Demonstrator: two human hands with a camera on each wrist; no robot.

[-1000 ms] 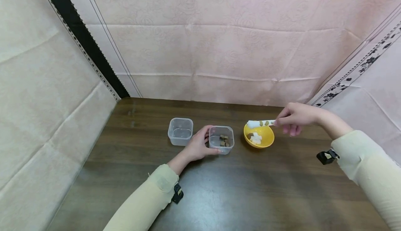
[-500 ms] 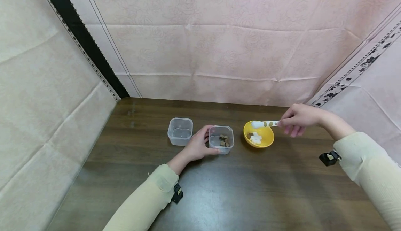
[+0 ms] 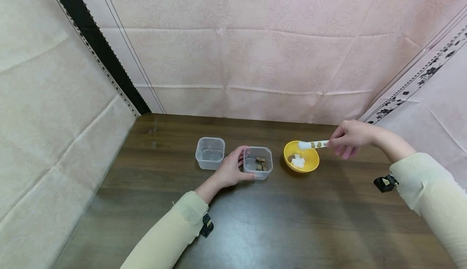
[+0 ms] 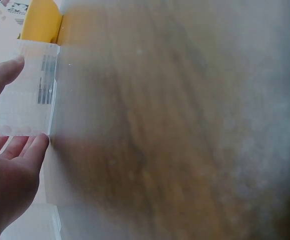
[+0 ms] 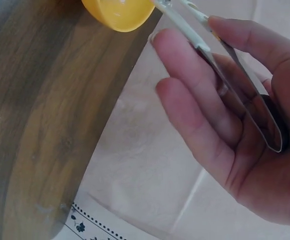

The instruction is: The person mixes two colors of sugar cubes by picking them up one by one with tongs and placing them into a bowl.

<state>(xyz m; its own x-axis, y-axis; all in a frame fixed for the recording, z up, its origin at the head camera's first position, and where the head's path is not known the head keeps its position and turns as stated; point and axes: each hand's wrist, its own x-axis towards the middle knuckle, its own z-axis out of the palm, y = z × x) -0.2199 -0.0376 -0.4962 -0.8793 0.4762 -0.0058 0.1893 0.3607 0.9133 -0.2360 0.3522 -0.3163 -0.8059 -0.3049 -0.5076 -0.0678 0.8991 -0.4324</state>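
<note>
My left hand (image 3: 230,171) grips a clear plastic container (image 3: 263,175) with several small brown cubes (image 3: 260,164) inside. In the left wrist view, the thumb lies along the container's wall (image 4: 25,107) and the fingers curl at its near side. Farther right, my right hand (image 3: 351,138) pinches a pair of tongs (image 3: 316,144) with pale patterned arms and white tips. Those tips hang over the far rim of a yellow bowl (image 3: 313,164). The bowl holds white pieces (image 3: 298,162) and a brown piece (image 3: 291,158). In the right wrist view, the tongs' metal bend rests against the palm.
A second clear container (image 3: 210,164) stands left of my left hand, with no contents showing. Everything sits on a dark wooden table (image 3: 277,224). A pale patterned cloth (image 3: 237,66) hangs along the table's back edge, and more cloth covers both sides.
My right hand has drawn the tongs a little to the right, so their tips moved from the bowl's left rim to its far rim. My left hand and both containers have stayed put.
</note>
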